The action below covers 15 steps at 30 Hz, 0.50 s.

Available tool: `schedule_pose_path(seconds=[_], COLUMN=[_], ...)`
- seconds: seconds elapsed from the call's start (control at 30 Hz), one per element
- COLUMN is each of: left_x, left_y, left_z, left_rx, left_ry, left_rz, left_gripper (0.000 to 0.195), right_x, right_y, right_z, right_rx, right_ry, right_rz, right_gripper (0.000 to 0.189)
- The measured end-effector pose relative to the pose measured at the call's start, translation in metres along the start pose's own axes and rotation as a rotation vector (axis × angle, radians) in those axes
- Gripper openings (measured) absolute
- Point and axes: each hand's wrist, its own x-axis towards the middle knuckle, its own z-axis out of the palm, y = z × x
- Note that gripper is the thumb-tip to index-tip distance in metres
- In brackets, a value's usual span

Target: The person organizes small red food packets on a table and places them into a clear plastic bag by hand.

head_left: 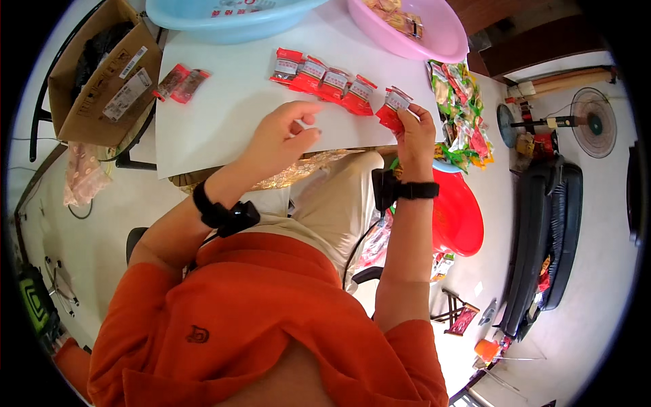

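Observation:
My right hand (pixel 418 135) pinches a small red plastic snack packet (pixel 394 104) between thumb and fingers at the right end of a row. Beside it on the white table (pixel 218 132), several like packets (pixel 334 84) lie overlapping, their printed labels facing up. My left hand (pixel 285 129) hovers over the table's near side, below the row, its fingers half curled and nothing between them. Two more packets (pixel 183 84) rest near the table's left edge, showing brown contents through clear film.
A light-blue basin (pixel 234 28) and a pink basin (pixel 407 51) holding packets stand at the far side. Heaped colourful packets (pixel 460 112) sit off the right edge, above a red basin (pixel 457 213). An open cardboard box (pixel 107 96) is at left. Cables run from both wrist straps.

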Motion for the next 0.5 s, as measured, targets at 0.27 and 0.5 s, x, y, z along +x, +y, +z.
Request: schedule_pose_path(seconds=[0.27,0.5], left_x=[-0.043,-0.045], left_y=[-0.018,-0.010], left_z=[-0.044,-0.143], left_rx=[0.165,0.544], left_ry=[0.033,0.368], left_rz=[0.107,0.199], left_gripper=[0.030,0.020], right_x=[0.052,0.059], right_y=[0.032,0.041], right_z=[-0.027,-0.021], right_rx=[-0.710,-0.859], right_ry=[0.065,0.022], right_rz=[-0.188,-0.334], right_gripper=[0.030,0.028])
